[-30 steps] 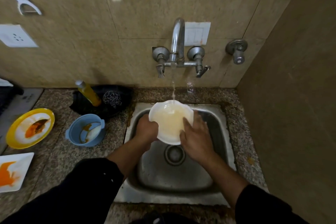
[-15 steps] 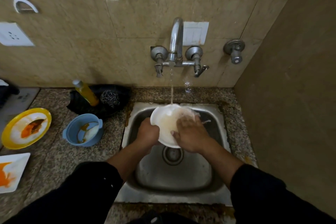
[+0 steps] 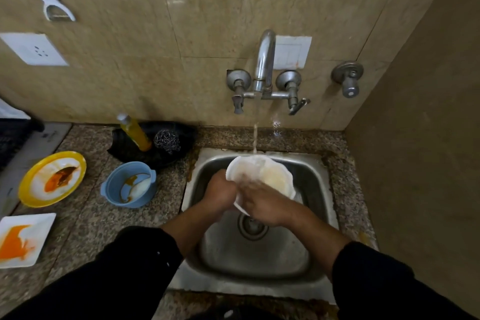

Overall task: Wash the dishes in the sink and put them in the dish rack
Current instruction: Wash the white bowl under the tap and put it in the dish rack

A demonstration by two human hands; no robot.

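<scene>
Head view: left hand (image 3: pixel 220 189) grips white bowl (image 3: pixel 276 176), right hand (image 3: pixel 262 204) inside it.

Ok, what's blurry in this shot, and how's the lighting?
Head view: motion blur smears the right hand inside the white bowl; the left hand on its rim, the sink and the tap look sharper; light is dim, with faint glare on the wall tile; the wide lens bends edges.

Single head view, wide-angle, close above sink (image 3: pixel 259 262), looking down and forward toward tiled wall (image 3: pixel 207 21).
</scene>
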